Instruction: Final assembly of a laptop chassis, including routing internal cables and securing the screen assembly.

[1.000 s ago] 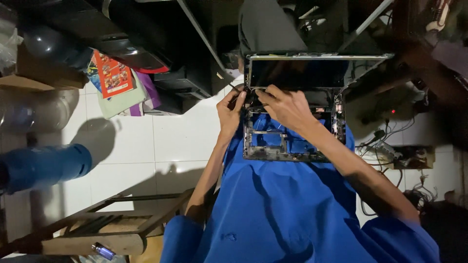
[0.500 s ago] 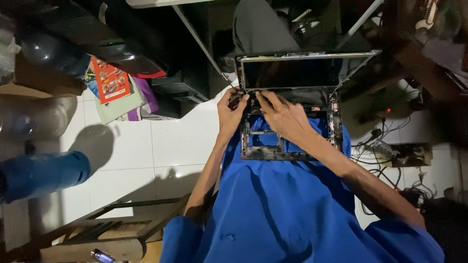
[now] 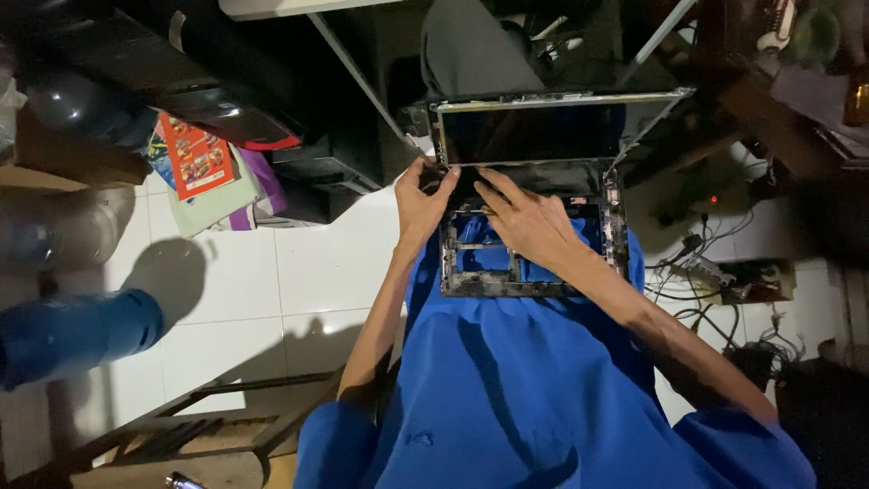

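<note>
The left hand (image 3: 424, 201) grips the near-left corner of the stripped laptop (image 3: 529, 217), fingers curled over the hinge where the dark screen (image 3: 534, 131) meets the base frame (image 3: 507, 281). The right hand (image 3: 528, 220) lies open and flat across the frame's top edge, fingers spread toward the hinge, clasping nothing. The laptop rests on the person's lap, on blue cloth (image 3: 525, 380), screen upright at the far edge. Left of it lies white tiled floor (image 3: 272, 272), with a colourful booklet (image 3: 195, 158) farther left and tangled cables (image 3: 724, 272) on the right.
</note>
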